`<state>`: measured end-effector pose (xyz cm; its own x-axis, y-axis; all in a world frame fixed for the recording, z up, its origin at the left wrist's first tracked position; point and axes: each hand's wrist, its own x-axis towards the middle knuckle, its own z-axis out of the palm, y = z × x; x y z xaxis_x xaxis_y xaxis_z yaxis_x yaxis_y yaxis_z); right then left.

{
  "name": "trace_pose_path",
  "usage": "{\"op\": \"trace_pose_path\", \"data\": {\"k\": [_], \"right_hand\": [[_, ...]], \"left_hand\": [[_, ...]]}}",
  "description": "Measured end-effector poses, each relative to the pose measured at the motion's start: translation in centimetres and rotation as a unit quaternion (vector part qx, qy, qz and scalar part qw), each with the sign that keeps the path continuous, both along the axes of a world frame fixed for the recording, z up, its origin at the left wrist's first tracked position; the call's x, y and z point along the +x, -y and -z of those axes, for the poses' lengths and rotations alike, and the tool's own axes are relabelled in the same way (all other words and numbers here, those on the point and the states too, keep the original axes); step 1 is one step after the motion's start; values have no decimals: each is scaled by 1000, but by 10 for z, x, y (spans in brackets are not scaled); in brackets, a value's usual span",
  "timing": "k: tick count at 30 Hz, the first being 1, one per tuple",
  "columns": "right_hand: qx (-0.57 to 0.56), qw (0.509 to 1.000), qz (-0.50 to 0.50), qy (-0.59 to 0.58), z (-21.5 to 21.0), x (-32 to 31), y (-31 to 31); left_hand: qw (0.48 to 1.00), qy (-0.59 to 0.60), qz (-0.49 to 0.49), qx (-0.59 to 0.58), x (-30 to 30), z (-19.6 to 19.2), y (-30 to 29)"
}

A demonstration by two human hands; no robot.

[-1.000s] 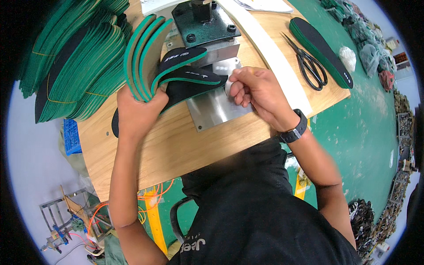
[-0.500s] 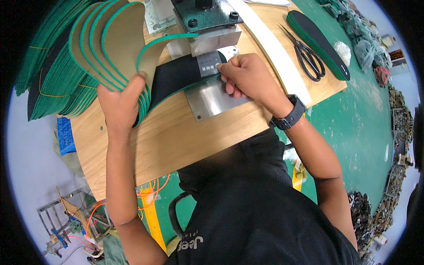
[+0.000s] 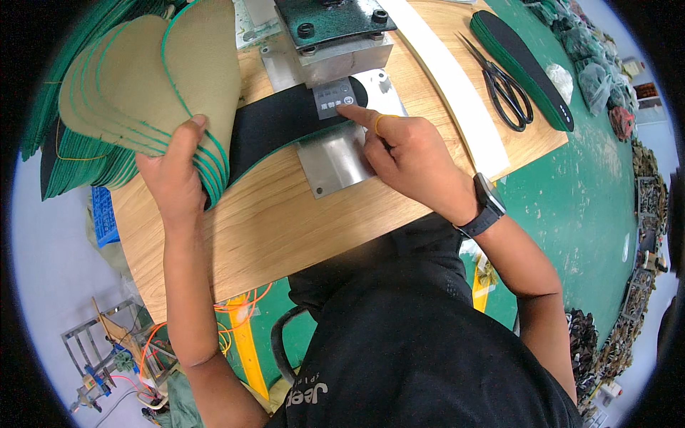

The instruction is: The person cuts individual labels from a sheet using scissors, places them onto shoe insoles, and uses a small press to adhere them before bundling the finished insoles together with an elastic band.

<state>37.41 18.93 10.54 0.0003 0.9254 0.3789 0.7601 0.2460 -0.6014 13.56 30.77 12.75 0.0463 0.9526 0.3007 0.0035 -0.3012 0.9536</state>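
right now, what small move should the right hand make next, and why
Perhaps ease the bare right hand back toward the body: the grey rectangular printed patch appears flat on the black, green-edged insole, and the index finger looks close to the silver metal block.

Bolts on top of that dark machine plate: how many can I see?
2: a left bolt near the plate's front left corner and a right bolt near its front right corner. The picture cuts off the plate's back, so others may be hidden.
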Motion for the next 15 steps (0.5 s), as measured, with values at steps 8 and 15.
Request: {"op": "trace_pose_path", "data": {"k": [8, 15], "right_hand": [[12, 1000, -26, 4, 8, 10, -8], [13, 999, -35, -36, 8, 13, -8]], "left_hand": [[999, 23, -11, 40, 9, -2, 4], [997, 48, -17, 52, 9, -5, 3]]}}
